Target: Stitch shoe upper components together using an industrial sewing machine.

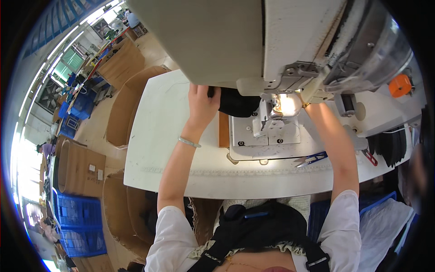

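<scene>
A large pale sewing machine (pixel 213 41) stands over the white table (pixel 149 136), its lamp shining on the needle area. Left of the presser foot (pixel 267 122) lies a piece of black fabric (pixel 238 103), partly hidden under the machine's arm. My left hand (pixel 204 102) grips the fabric's left end, thumb and fingers closed on it. Reaching in from the right, my right hand (pixel 308 102) is beside the lit needle area. The machine head hides its fingers, so what they touch does not show.
Blue-handled scissors (pixel 312 158) lie on the table near my right forearm. Black fabric strips (pixel 389 147) and a red-handled tool (pixel 370 157) are at the right edge. An orange spool (pixel 400 86) sits farther back. Cardboard boxes (pixel 81 167) and blue crates (pixel 79 213) stand at left.
</scene>
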Motion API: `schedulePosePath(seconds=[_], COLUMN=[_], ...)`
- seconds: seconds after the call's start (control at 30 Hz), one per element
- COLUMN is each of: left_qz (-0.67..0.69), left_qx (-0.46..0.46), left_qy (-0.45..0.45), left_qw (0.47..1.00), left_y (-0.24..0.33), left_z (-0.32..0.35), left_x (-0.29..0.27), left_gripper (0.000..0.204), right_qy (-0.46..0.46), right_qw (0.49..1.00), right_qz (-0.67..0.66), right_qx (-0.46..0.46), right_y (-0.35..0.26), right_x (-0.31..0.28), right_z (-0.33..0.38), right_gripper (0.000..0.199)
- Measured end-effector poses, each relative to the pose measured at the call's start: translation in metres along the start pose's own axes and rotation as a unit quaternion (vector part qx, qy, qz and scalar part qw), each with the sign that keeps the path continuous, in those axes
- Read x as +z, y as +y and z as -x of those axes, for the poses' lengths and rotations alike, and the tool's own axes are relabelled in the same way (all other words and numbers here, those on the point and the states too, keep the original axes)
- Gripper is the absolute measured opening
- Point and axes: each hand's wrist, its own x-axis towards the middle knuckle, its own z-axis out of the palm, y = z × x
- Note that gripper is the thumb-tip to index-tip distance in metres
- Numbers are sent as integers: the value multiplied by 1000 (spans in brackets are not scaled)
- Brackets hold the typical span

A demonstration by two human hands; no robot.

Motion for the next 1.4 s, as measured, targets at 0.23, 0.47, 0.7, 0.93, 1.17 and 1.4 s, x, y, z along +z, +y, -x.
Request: schedulePosePath(seconds=[0.23,0.47,0.7,0.93,1.17,1.4], left_qz=[-50,-28,70,67,75,78], left_qx=[18,97,54,184,154,160], left_qy=[-142,-113,-33,67,22,26], left_qw=[988,988,996,978,985,984], left_y=[29,38,47,43,51,53], left_z=[-5,1,10,5,8,11], left_x=[7,23,38,41,36,38], left_gripper=[25,8,16,19,19,25], right_qy=[23,67,168,190,137,165], right_qw=[996,983,964,965,986,976], right_qz=[66,90,52,-166,-73,53], right_qx=[-64,-148,-198,-72,-60,-132], right_y=[-5,-32,-56,-73,-78,-76], right_x=[-17,-40,-59,-70,-72,-67], right_z=[6,17,17,26,24,27], right_gripper=[16,17,8,11,14,23])
